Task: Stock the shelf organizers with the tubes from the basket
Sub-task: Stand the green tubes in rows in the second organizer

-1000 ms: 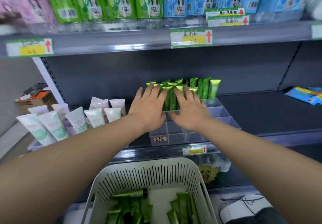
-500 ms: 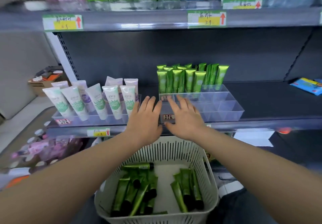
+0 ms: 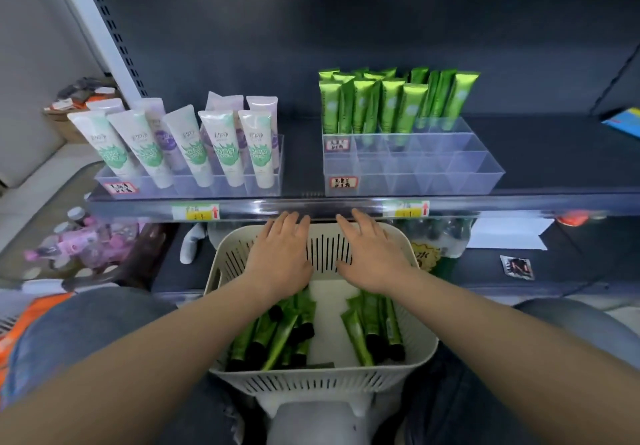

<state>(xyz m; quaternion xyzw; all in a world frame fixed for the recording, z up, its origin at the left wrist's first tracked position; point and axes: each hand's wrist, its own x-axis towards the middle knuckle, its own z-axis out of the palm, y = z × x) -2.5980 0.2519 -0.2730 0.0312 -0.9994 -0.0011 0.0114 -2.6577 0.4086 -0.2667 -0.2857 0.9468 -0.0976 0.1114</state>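
A cream slotted basket [image 3: 420, 351] sits on my lap below the shelf. Inside it lie two piles of green tubes with black caps, one on the left [image 3: 277, 333] and one on the right [image 3: 375, 326]. My left hand [image 3: 280, 254] and my right hand [image 3: 374, 254] hover flat over the basket's far end, fingers straight, holding nothing. On the shelf above stands a clear organizer [image 3: 408, 167]; several green tubes [image 3: 391, 101] stand upright in its back rows, and its front compartments hold nothing.
A second clear organizer [image 3: 194, 181] at the left holds white tubes [image 3: 221, 146] with green and purple prints. The shelf's front rail [image 3: 311, 207] carries yellow price tags. A lower shelf holds bottles and a white card [image 3: 509, 233]. Blue packets [image 3: 623, 122] lie far right.
Both hands have drawn back from the green tubes in the organizer and come down over the basket. The view has tilted downward.
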